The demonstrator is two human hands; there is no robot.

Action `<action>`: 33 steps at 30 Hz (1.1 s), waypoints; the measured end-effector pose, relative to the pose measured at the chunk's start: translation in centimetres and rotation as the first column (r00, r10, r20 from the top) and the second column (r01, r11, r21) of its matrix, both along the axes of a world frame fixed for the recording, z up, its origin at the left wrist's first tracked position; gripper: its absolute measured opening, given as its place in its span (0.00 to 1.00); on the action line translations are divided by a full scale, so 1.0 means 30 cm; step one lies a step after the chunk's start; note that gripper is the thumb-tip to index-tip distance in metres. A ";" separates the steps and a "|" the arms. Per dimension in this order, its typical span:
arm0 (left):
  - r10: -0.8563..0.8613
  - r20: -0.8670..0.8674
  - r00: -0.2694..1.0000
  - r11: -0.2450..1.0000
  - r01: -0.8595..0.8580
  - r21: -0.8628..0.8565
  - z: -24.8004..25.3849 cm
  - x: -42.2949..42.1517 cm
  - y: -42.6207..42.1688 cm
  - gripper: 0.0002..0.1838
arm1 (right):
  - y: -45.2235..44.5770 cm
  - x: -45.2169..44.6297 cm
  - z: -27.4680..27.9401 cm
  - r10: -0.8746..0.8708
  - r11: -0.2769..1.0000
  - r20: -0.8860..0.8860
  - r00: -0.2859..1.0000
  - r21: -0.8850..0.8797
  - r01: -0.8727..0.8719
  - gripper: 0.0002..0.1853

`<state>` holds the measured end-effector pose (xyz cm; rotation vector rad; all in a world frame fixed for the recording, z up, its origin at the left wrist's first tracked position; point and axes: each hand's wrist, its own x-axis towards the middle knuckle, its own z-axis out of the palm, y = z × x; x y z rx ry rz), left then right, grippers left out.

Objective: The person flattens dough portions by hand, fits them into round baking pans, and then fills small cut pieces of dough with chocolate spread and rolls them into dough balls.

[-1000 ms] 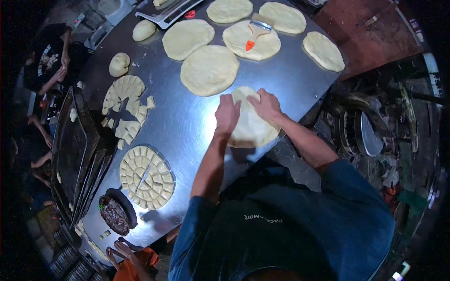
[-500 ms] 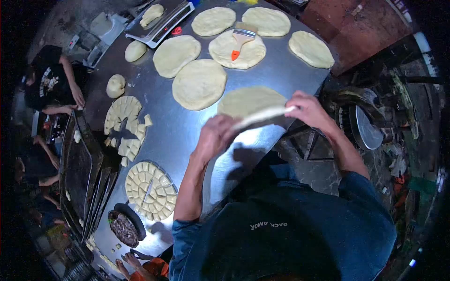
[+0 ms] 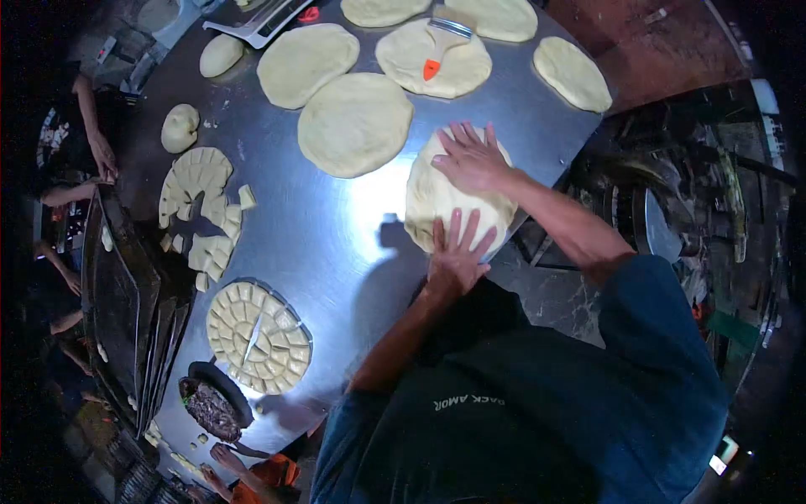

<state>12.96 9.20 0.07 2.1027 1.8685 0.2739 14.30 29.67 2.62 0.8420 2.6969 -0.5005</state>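
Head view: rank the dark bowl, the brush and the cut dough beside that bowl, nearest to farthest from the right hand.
1. Brush: ahead of the right hand.
2. Cut dough: to the left.
3. Dark bowl: left, beyond the cut dough.

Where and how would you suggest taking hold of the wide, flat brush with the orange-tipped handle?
Probably by the pale, orange-tipped handle of the wide, flat brush, coming from the near side: it lies on a round, pale dough sheet with that narrower handle pointing our way and its bristles away.
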 end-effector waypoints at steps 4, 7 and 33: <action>-0.052 -0.167 0.985 0.983 0.021 -0.183 -0.013 0.016 -0.016 0.35 | -0.168 -0.133 -0.130 0.025 0.980 -0.141 0.990 0.199 0.004 0.41; -0.018 -0.037 0.999 0.989 0.012 -0.149 0.000 0.037 0.000 0.35 | -0.161 -0.159 -0.106 0.038 0.993 -0.097 0.995 0.116 -0.027 0.42; 0.285 0.849 0.444 0.884 -0.465 -0.054 0.369 -0.394 0.452 0.15 | 0.153 0.486 0.315 -0.776 0.630 -0.507 0.375 -0.611 0.479 0.14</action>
